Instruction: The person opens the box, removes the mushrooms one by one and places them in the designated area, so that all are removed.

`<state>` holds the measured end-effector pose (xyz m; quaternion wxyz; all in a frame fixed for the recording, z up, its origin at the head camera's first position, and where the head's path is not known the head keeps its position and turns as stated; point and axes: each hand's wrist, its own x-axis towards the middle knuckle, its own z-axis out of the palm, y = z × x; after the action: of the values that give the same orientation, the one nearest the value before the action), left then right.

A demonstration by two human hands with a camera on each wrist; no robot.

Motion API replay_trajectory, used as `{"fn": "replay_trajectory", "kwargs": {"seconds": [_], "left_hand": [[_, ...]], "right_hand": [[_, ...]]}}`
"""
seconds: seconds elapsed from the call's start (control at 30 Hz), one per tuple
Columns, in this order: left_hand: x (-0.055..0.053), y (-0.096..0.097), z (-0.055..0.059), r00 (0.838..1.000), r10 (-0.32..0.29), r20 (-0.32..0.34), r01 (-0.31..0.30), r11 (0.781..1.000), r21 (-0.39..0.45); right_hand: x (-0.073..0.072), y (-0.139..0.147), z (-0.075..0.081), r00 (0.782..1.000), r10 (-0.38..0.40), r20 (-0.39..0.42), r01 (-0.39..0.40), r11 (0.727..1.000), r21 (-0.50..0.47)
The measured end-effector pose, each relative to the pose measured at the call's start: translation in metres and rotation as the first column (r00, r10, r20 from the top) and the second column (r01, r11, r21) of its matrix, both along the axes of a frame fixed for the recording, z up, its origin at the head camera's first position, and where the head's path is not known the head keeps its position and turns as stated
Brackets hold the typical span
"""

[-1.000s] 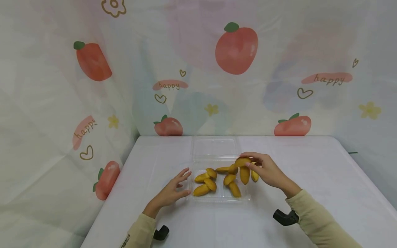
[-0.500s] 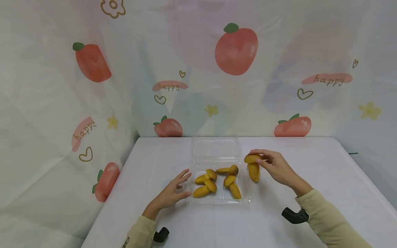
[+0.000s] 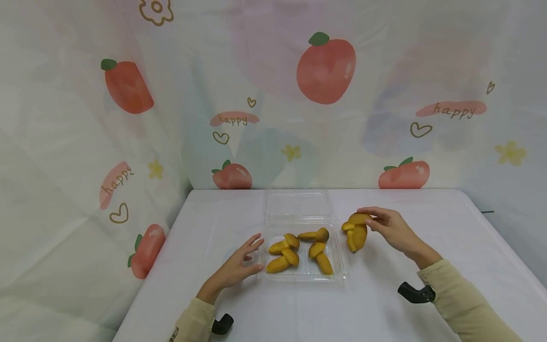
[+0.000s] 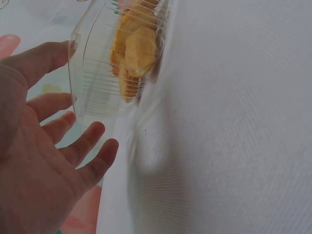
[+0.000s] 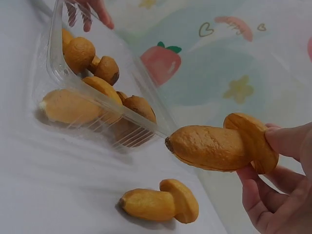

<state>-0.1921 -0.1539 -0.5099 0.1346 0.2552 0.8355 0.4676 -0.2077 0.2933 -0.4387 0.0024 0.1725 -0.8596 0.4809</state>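
Observation:
My right hand (image 3: 395, 232) pinches a yellow-brown mushroom (image 3: 361, 237) by its cap, stem end pointing down, just right of a clear plastic box. A second mushroom (image 5: 156, 202) lies on the table below the held one, as the right wrist view shows. Several like mushrooms (image 3: 279, 263) lie inside the clear box (image 3: 338, 266), in its left and right halves. At the box's left side is my left hand (image 3: 232, 268), fingers spread and loosely bent. In the left wrist view its thumb and fingertips are right at the clear rim (image 4: 75, 78).
The box's clear lid (image 3: 297, 204) is folded back behind it, flat toward the wall. A white cloth (image 3: 231, 313) covers the table. Behind and to the left stand printed fabric walls (image 3: 265, 71). Black wrist-camera mounts (image 3: 416, 293) stick out from both sleeves.
My right hand has carried the held mushroom out from over the box to the right. The mushroom on the table now shows left of the held one. My left hand stays put.

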Motion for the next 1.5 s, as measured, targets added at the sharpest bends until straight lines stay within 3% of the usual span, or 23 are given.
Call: {"fn": "replay_trajectory", "kwargs": {"seconds": [0.23,0.87,1.3,1.5], "left_hand": [[0.000,-0.001,0.000,1.000,-0.008,-0.009,0.008,1.000,0.002],[0.001,0.000,0.006,1.000,-0.005,-0.004,0.005,1.000,-0.010],[0.000,-0.001,0.001,1.000,-0.003,-0.003,0.003,1.000,-0.004],[0.001,-0.001,0.002,1.000,0.006,0.002,-0.006,1.000,-0.006]], "right_hand": [[-0.004,0.011,-0.007,0.997,-0.028,0.077,0.027,0.999,0.019],[-0.015,0.027,-0.027,0.979,-0.119,0.164,0.101,0.988,0.114],[-0.015,0.033,-0.046,0.961,-0.148,0.235,0.122,0.985,0.120],[-0.018,0.035,-0.053,0.962,-0.141,0.232,0.119,0.987,0.109]]}}
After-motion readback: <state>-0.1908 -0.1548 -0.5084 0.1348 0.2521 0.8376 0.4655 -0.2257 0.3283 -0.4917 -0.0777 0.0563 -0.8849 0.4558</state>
